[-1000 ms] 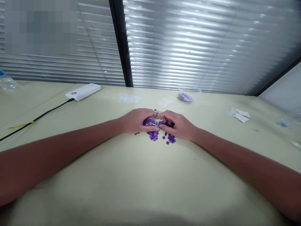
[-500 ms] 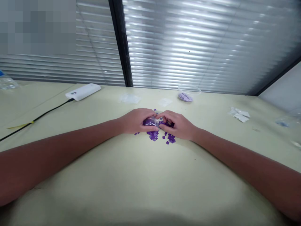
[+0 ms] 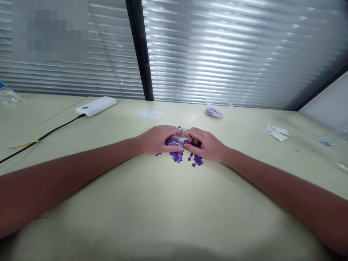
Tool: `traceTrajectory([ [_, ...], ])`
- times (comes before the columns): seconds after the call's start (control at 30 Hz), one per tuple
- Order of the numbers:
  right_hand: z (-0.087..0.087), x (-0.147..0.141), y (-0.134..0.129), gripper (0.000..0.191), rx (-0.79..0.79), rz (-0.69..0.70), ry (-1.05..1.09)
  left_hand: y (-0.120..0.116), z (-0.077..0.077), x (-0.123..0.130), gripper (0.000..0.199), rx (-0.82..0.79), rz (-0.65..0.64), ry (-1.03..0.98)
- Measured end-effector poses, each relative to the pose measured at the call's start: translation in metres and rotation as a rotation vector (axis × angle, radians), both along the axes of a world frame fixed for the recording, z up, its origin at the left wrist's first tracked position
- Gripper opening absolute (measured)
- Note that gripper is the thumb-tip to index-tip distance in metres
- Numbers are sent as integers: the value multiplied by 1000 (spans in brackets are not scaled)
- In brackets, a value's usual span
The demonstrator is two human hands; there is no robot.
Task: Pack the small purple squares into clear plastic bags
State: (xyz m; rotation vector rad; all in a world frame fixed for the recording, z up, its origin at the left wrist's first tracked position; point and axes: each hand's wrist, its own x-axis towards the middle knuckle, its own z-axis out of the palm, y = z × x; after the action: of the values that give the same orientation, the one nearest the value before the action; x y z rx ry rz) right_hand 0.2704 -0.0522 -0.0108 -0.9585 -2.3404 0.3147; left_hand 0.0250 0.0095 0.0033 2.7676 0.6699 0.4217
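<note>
My left hand (image 3: 155, 139) is closed around a small clear plastic bag (image 3: 175, 140) with purple pieces inside, its thumb along the near side. Facing it, my right hand (image 3: 207, 144) has its fingers curled at the bag's right end, over a pile of small purple squares (image 3: 198, 159). Some of these squares show between its thumb and fingers; the fingertips are partly hidden. More loose purple squares (image 3: 176, 156) lie on the table just in front of the bag, and a few behind it.
Behind my hands lie flat clear plastic bags (image 3: 150, 114) and a round clear container (image 3: 227, 105) beside pale purple pieces (image 3: 214, 112). A white power bank (image 3: 96, 106) with a black cable (image 3: 58, 127) is at left. White packets (image 3: 276, 132) lie at right. Window blinds (image 3: 190, 54) border the table.
</note>
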Motion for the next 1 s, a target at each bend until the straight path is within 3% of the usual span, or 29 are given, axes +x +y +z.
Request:
traceTrajectory([
  [1.0,-1,-1,2,28,6,-15,-13,-1,3,1,45,-20,3,0],
])
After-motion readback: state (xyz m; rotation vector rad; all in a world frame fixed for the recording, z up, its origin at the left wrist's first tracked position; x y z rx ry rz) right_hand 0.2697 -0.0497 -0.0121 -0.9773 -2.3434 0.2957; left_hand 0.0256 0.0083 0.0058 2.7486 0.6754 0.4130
